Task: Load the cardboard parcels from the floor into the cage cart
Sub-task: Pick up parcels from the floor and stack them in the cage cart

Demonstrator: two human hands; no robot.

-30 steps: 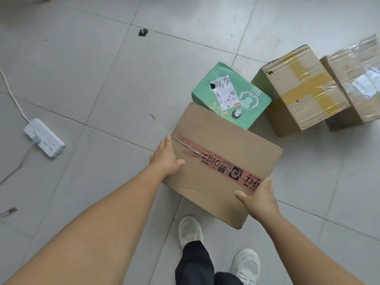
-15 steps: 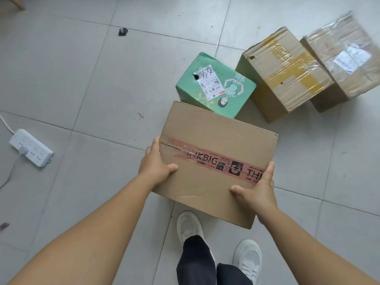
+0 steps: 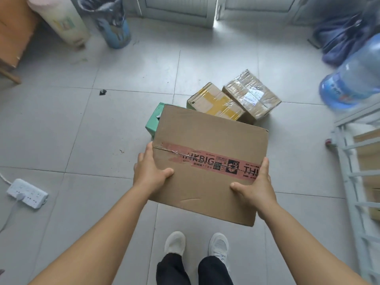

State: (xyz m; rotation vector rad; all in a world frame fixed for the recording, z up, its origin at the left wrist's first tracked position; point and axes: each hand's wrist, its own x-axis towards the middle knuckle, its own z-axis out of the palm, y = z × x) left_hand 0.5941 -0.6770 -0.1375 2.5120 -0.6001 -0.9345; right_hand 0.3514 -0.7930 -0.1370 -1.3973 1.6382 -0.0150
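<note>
We are carrying a box [image 3: 207, 159] toward the cart [image 3: 349, 153].
Our left hand [image 3: 149, 173] and right hand [image 3: 257, 187] are clamping its opposite sides, keeping it level.

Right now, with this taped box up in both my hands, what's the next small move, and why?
Probably swing the taped box rightward toward the cage cart. Left hand and right hand already grip opposite edges, it looks clear of the floor, and the cart stands at your right.
</note>
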